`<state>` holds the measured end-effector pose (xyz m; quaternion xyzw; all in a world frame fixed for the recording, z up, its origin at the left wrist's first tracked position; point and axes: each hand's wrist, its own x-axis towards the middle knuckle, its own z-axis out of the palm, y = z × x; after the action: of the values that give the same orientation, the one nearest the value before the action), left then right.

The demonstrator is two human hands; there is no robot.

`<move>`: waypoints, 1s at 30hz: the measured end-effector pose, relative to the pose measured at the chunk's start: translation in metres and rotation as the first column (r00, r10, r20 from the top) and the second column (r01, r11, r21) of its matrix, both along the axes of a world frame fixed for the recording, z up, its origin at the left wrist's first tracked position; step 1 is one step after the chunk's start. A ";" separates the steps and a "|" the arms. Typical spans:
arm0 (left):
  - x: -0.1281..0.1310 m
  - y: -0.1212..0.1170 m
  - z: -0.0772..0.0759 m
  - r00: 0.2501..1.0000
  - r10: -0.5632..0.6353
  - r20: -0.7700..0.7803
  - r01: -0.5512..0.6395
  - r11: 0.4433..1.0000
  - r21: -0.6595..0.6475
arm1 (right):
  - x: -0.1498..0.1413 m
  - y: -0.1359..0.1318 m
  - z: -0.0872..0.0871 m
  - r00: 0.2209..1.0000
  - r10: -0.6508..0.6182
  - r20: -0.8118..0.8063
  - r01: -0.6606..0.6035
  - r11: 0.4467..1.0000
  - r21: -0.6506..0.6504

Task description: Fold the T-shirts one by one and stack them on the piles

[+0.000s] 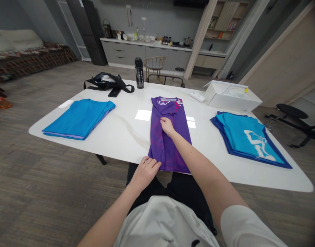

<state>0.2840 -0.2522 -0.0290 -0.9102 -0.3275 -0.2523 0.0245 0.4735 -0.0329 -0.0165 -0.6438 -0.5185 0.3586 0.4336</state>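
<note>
A purple T-shirt lies folded into a long narrow strip on the table, its collar and pink-and-white print at the far end. My left hand is closed on the near left corner of its hem, at the table's front edge. Farther up the strip, my right hand pinches the fabric near the middle, fingers closed. Part of the shirt is hidden beneath my right forearm.
On the white table, folded blue shirts lie left and a stack of blue shirts right. Behind are a black waist bag, phone, water bottle, white remote-like object and white box.
</note>
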 end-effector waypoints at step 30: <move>-0.018 -0.025 -0.027 0.926 0.334 0.174 -0.326 0.942 -0.073 | 0.013 -0.026 -0.017 0.688 0.071 0.722 -0.208 0.973 0.103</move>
<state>0.2663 -0.2768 -0.0557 -0.8153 -0.4821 -0.3205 0.0170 0.4861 -0.0590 -0.0335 -0.6499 -0.7229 0.0656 0.2253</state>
